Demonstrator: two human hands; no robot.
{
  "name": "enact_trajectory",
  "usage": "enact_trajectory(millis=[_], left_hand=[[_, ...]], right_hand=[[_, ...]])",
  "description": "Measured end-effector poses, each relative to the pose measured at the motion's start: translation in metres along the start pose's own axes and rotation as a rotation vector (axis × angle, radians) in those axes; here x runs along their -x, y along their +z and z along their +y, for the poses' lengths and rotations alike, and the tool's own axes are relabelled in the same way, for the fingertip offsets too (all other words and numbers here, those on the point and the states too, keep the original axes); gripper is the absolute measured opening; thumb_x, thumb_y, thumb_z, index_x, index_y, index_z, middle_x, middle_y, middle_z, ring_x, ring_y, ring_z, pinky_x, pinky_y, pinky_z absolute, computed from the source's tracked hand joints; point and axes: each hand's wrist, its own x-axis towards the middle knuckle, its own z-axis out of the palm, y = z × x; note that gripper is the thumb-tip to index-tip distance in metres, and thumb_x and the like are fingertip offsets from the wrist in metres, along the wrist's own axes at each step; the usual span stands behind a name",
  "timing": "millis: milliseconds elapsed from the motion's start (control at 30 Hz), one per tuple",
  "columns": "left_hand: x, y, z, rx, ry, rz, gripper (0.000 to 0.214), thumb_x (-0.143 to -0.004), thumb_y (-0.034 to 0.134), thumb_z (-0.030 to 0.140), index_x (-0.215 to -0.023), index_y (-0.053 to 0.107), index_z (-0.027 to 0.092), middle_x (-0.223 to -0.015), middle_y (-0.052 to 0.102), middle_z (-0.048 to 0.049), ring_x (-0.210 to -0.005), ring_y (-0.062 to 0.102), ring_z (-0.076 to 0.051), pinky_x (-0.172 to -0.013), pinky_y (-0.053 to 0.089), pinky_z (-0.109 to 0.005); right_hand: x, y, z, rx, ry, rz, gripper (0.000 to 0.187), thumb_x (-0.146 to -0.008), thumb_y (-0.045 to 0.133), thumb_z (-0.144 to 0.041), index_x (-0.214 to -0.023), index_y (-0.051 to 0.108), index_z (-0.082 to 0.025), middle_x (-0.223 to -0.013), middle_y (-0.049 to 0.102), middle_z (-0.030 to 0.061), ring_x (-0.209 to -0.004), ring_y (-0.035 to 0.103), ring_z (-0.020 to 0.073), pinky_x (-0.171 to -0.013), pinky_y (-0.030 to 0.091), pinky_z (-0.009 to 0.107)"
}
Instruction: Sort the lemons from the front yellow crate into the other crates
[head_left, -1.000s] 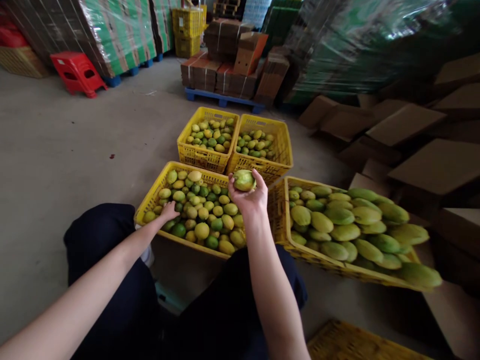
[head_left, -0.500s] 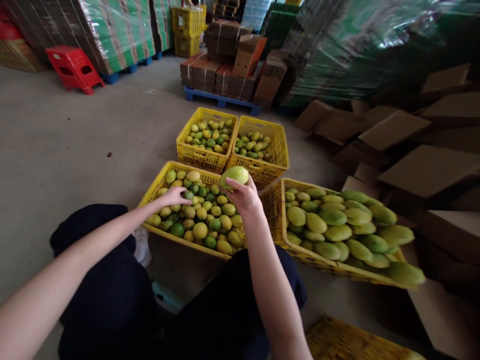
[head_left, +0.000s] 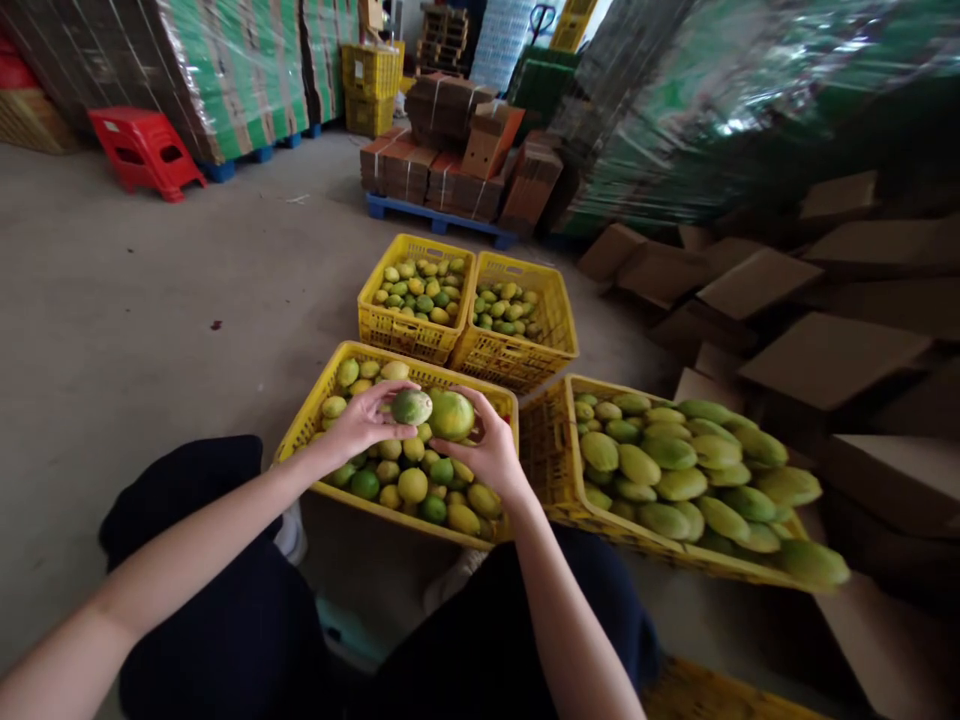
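Over the front yellow crate [head_left: 296, 425], my left hand [head_left: 367, 415] grips a small dark green papaya [head_left: 411, 407] between thumb and fingers. My right hand [head_left: 491, 440] is closed around a larger yellow-green papaya [head_left: 451, 414]. The two fruits are held side by side, close together or touching. Beneath them the crate is full of small, roundish green and yellow fruits [head_left: 412, 486], some hidden by my hands. To the right, a second crate [head_left: 551, 460] is heaped with longer green papayas [head_left: 679, 485].
Two yellow crates [head_left: 416, 335] of small fruit stand behind the front one. Cardboard boxes [head_left: 832, 360] lie piled at the right. A pallet of flattened cartons [head_left: 442, 180] stands farther back, and a red stool [head_left: 146, 150] is at the left.
My left hand has lifted the small green papaya out of the front crate. My right hand has lowered and turned its papaya, bringing it beside the left one.
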Motion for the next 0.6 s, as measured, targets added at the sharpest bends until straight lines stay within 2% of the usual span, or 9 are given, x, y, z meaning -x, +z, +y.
enact_trajectory(millis=[100,167,300,367,433,533,600], left_hand=[[-0.010,0.002,0.008,0.008,0.028,0.014,0.054,-0.063,0.090,0.026,-0.113,0.070,0.026,-0.114,0.074,-0.0043,-0.110,0.069,-0.023,-0.094,0.058,-0.037],[-0.017,0.003,0.015,0.018,0.029,0.031,0.053,-0.067,0.087,0.027,-0.117,0.069,0.025,-0.118,0.074,-0.0052,-0.114,0.068,-0.023,-0.098,0.056,-0.038],[-0.030,0.001,0.026,0.038,0.045,0.037,0.058,-0.075,0.083,0.042,-0.125,0.065,0.020,-0.122,0.074,-0.0096,-0.119,0.068,-0.027,-0.103,0.055,-0.042],[-0.036,0.001,0.030,0.028,0.027,0.014,0.061,-0.075,0.081,0.051,-0.123,0.066,0.017,-0.118,0.076,-0.0120,-0.115,0.070,-0.029,-0.099,0.057,-0.043],[-0.039,0.002,0.032,0.022,0.012,-0.021,0.062,-0.072,0.083,0.052,-0.120,0.068,0.014,-0.114,0.077,-0.0132,-0.110,0.072,-0.029,-0.097,0.058,-0.043],[-0.039,0.007,0.031,0.003,0.043,-0.054,0.063,-0.067,0.089,0.042,-0.120,0.067,0.014,-0.115,0.076,-0.0127,-0.106,0.073,-0.027,-0.097,0.059,-0.043],[-0.038,0.010,0.028,-0.025,0.084,-0.060,0.060,-0.067,0.088,0.036,-0.120,0.067,0.016,-0.118,0.075,-0.0118,-0.104,0.073,-0.025,-0.097,0.059,-0.041]], right_hand=[[0.005,0.002,0.002,-0.122,0.024,0.063,0.069,-0.050,0.095,-0.013,-0.113,0.072,-0.030,-0.114,0.073,-0.0002,-0.104,0.067,0.0231,-0.082,0.059,0.032],[0.006,0.003,0.005,-0.208,0.046,0.110,0.068,-0.051,0.096,-0.015,-0.111,0.069,-0.030,-0.108,0.073,-0.0020,-0.098,0.068,0.0208,-0.084,0.059,0.031],[-0.001,0.000,0.016,-0.447,0.149,0.198,0.052,-0.055,0.095,-0.035,-0.097,0.065,-0.028,-0.084,0.071,-0.0033,-0.079,0.066,0.0185,-0.076,0.058,0.032],[-0.007,-0.002,0.017,-0.558,0.183,0.180,0.052,-0.054,0.094,-0.040,-0.095,0.064,-0.028,-0.078,0.068,-0.0035,-0.073,0.065,0.0187,-0.072,0.057,0.033],[-0.011,-0.003,0.013,-0.615,0.172,0.130,0.056,-0.050,0.094,-0.034,-0.095,0.062,-0.028,-0.080,0.069,-0.0040,-0.074,0.065,0.0185,-0.075,0.057,0.033],[-0.013,-0.003,0.003,-0.648,0.107,0.104,0.060,-0.045,0.094,-0.020,-0.094,0.061,-0.030,-0.086,0.070,-0.0055,-0.080,0.067,0.0179,-0.085,0.057,0.035],[-0.013,-0.004,-0.002,-0.662,0.066,0.120,0.059,-0.045,0.094,-0.021,-0.093,0.061,-0.030,-0.087,0.071,-0.0055,-0.083,0.068,0.0186,-0.088,0.057,0.036]])
